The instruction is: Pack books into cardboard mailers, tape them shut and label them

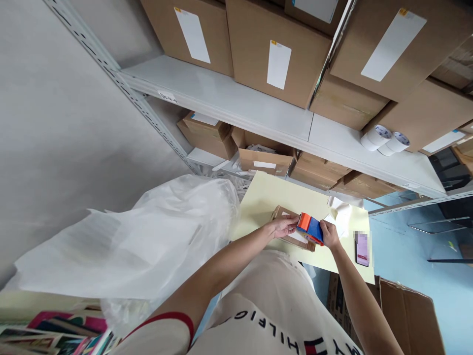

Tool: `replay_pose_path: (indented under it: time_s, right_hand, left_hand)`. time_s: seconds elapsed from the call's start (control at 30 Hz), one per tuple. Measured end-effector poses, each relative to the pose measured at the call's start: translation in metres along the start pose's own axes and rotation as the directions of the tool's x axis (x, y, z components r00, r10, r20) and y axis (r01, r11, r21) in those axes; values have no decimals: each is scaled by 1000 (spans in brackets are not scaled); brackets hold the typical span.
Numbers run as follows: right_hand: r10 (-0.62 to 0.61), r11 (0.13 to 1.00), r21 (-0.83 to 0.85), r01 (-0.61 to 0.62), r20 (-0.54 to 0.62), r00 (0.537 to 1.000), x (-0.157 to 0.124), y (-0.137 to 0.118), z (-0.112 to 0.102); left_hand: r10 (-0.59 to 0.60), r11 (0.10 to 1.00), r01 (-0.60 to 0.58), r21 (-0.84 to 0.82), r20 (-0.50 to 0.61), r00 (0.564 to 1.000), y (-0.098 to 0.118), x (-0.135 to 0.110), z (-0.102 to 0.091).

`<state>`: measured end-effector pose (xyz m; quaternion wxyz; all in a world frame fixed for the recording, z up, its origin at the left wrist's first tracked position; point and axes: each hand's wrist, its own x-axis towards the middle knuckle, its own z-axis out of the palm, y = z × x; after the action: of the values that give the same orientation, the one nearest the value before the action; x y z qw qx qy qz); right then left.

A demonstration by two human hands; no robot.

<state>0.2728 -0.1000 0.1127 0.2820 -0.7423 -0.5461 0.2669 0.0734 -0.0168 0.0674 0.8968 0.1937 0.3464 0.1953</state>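
Observation:
My right hand (pixel 330 233) grips the handle end of a blue and orange tape dispenser (pixel 313 229). At the dispenser's orange front end, the fingers of my left hand (pixel 283 227) are pinched together, their tips at its edge. Whether a strip of tape lies between them is too small to make out. Beneath the dispenser and both hands is a small flat cardboard box (pixel 278 213) with a white label, partly hidden by my left hand. It lies on a pale yellow tabletop (pixel 264 192).
A phone (pixel 362 248) and white papers (pixel 342 217) lie on the table's right side. White plastic sheeting (pixel 148 246) bulges at the left. Shelves (pixel 229 111) behind hold cartons and two tape rolls (pixel 384 140). An open carton (pixel 410 310) stands lower right.

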Motion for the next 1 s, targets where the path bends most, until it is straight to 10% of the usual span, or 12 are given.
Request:
replay_pose_path:
  time_s: [0.4, 0.77, 1.0]
  right_hand:
    - [27, 997, 66, -26, -16, 1000, -2, 5, 2]
    - [-77, 995, -68, 75, -33, 996, 4, -19, -4]
    - [-132, 953, -275, 125, -5, 991, 3, -13, -36]
  left_hand:
    - [-103, 988, 113, -107, 102, 990, 22, -28, -5]
    - [270, 916, -203, 346, -157, 950, 19, -15, 8]
    - [338, 879, -214, 427, -241, 910, 51, -37, -39]
